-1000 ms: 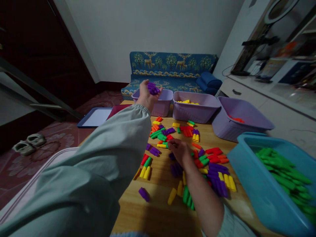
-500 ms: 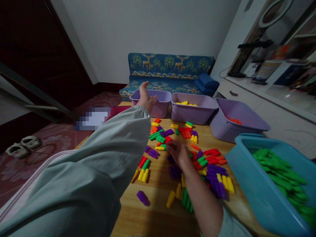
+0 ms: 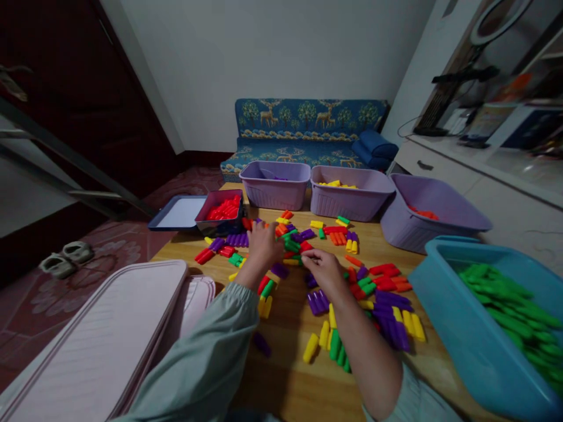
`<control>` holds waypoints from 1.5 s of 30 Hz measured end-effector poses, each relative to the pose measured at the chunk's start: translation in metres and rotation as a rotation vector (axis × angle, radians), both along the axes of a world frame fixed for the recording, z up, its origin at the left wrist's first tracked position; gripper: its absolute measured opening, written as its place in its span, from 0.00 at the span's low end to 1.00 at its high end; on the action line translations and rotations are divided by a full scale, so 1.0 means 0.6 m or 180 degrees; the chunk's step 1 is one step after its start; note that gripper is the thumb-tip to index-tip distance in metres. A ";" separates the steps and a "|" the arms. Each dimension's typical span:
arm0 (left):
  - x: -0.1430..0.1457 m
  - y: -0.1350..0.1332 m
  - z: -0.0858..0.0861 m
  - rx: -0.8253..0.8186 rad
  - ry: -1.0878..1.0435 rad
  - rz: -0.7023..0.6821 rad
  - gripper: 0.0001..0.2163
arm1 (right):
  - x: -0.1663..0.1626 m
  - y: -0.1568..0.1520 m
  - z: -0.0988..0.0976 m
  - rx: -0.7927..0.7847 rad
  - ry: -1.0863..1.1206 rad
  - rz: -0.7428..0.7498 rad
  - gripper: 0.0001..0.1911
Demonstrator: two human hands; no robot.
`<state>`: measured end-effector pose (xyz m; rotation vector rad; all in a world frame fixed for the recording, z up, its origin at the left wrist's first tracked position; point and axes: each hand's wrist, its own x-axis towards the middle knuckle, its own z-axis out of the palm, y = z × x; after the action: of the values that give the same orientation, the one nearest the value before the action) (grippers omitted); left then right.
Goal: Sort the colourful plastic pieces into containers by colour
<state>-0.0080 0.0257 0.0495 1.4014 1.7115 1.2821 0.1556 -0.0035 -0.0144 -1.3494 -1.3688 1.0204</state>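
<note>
Many small plastic pegs in purple, red, yellow, green and orange lie scattered on the wooden table. My left hand rests on the pile near its middle, fingers curled down over the pieces; what it grips is hidden. My right hand is beside it, fingertips pinched at a small piece among the purple pegs. A lilac bin at the far edge holds purple pegs.
A second lilac bin holds yellow pegs, a third orange ones, a dark tub red ones. A blue bin of green pegs stands at right. Pink lids lie at left. A blue sofa stands behind.
My left hand held purple pegs over the far lilac bin, opened and let them go, then drew back down to the pile. My right hand stayed on the pile.
</note>
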 end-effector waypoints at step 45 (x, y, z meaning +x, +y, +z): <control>-0.047 0.050 -0.016 -0.0542 0.2607 -0.0030 0.24 | 0.000 -0.001 0.004 -0.0042 0.0183 0.0007 0.12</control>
<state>-0.0359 0.0556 0.0400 1.9734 2.2408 0.5339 0.1555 -0.0042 -0.0117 -1.3184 -1.3233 1.0635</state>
